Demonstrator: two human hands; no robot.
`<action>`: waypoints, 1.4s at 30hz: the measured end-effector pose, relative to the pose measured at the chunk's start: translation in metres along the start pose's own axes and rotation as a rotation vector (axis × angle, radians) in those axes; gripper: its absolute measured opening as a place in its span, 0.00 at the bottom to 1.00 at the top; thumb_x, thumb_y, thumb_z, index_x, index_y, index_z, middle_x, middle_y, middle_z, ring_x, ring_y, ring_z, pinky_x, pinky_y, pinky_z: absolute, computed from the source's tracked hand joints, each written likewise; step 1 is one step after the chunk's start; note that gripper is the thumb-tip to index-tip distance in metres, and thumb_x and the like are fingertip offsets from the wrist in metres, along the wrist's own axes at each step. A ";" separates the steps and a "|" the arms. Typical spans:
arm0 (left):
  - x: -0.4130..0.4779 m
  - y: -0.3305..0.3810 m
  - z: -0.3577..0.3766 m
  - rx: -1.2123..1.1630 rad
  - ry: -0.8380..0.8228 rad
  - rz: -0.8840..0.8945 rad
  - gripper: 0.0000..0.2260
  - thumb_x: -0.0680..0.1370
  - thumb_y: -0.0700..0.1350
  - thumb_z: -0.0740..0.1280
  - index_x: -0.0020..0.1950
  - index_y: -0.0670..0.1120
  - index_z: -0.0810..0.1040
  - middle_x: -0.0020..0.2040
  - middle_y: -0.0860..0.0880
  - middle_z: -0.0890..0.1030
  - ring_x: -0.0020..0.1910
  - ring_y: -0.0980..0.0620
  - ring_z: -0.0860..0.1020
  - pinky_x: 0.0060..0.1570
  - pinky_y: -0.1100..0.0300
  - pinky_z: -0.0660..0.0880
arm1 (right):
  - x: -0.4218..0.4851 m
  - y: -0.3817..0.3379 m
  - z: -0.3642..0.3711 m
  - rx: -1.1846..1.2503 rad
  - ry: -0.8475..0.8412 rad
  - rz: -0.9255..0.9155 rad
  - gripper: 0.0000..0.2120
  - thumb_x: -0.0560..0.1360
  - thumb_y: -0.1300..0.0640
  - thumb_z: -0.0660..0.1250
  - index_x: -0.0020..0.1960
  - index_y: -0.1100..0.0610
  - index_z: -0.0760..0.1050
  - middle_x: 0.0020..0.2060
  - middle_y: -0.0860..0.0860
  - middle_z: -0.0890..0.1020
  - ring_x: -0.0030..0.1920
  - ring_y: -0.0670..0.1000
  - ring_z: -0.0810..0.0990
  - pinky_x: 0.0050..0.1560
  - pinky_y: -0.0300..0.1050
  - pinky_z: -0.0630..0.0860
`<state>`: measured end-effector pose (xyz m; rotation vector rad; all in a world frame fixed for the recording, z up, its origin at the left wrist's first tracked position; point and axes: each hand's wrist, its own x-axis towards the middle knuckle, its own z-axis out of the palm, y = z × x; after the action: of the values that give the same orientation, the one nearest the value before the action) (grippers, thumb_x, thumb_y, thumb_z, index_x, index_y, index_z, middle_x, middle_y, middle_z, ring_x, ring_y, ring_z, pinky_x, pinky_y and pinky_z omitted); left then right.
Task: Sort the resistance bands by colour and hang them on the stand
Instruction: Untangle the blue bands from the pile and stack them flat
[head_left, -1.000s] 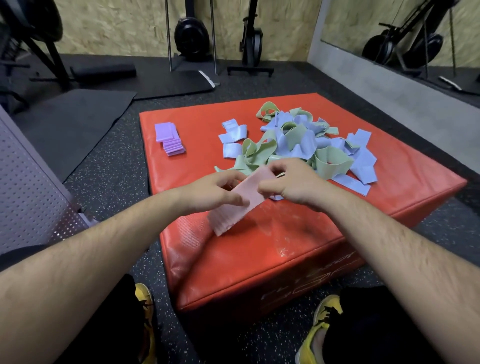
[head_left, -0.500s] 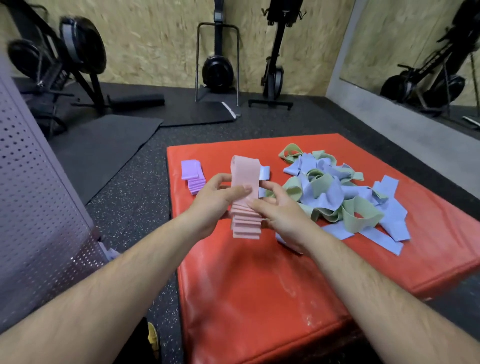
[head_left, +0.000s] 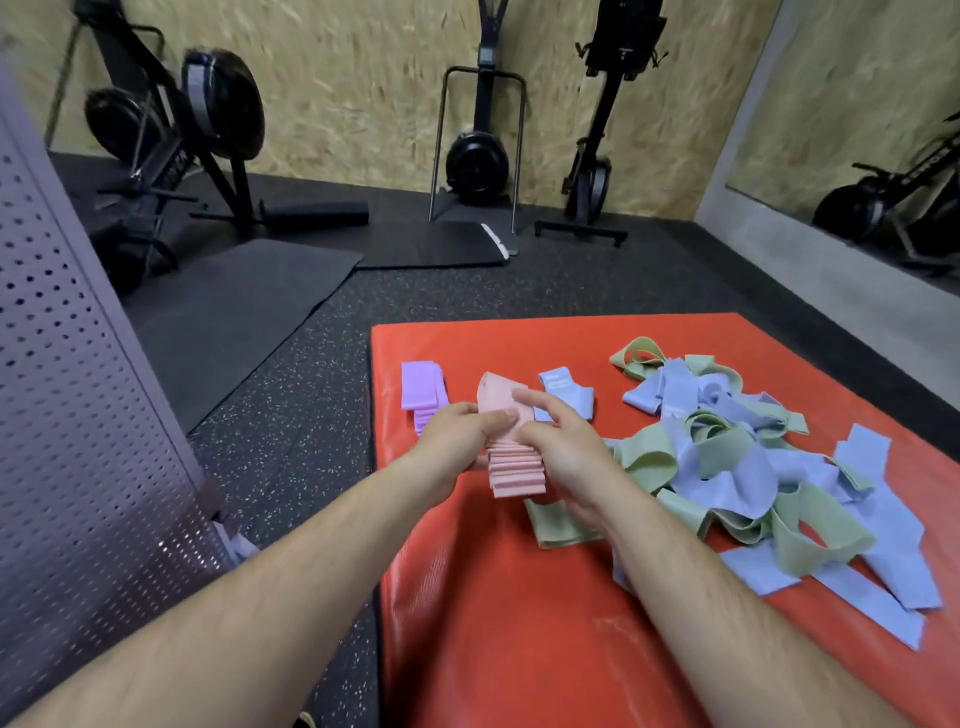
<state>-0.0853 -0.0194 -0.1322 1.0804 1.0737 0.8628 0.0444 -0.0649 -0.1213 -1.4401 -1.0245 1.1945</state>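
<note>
Pink band stack (head_left: 511, 467) lifted upright over left half of red plyo box (head_left: 519, 623), was low at near edge. L hand (head_left: 457, 436) + R hand (head_left: 561, 447) both pinching it. Pink sorted imo; blue/green pile (head_left: 727, 457) isn't.

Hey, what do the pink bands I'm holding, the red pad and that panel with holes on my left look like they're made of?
Pink bands: likely thin latex or rubber, matte; they fold flat in soft layers. Red pad: probably vinyl over foam, glossy; light sheen and wrinkles on its surface. Perforated panel: seemingly painted sheet metal; regular holes, faint glints.
</note>
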 end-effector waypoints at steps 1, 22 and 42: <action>0.008 0.000 -0.003 -0.009 0.011 0.006 0.11 0.77 0.41 0.71 0.58 0.38 0.80 0.50 0.41 0.85 0.41 0.50 0.83 0.36 0.60 0.78 | 0.010 -0.001 0.002 -0.005 0.008 -0.004 0.23 0.74 0.68 0.62 0.63 0.47 0.77 0.42 0.57 0.81 0.36 0.52 0.79 0.36 0.41 0.74; 0.094 -0.045 -0.048 1.058 0.237 0.329 0.18 0.81 0.55 0.59 0.72 0.56 0.72 0.73 0.55 0.72 0.74 0.50 0.65 0.73 0.52 0.59 | 0.141 0.035 0.035 -0.833 -0.027 -0.020 0.25 0.77 0.50 0.58 0.75 0.43 0.68 0.77 0.51 0.64 0.77 0.58 0.60 0.74 0.48 0.56; 0.043 -0.019 0.001 1.144 0.169 0.585 0.25 0.74 0.59 0.56 0.68 0.54 0.77 0.69 0.53 0.75 0.71 0.50 0.69 0.68 0.53 0.59 | 0.041 0.009 -0.023 -0.858 0.074 -0.457 0.17 0.79 0.58 0.62 0.66 0.51 0.78 0.64 0.51 0.80 0.67 0.52 0.72 0.72 0.46 0.64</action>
<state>-0.0715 0.0152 -0.1608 2.3913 1.4581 0.7687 0.0745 -0.0305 -0.1360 -1.7114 -1.8165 0.3516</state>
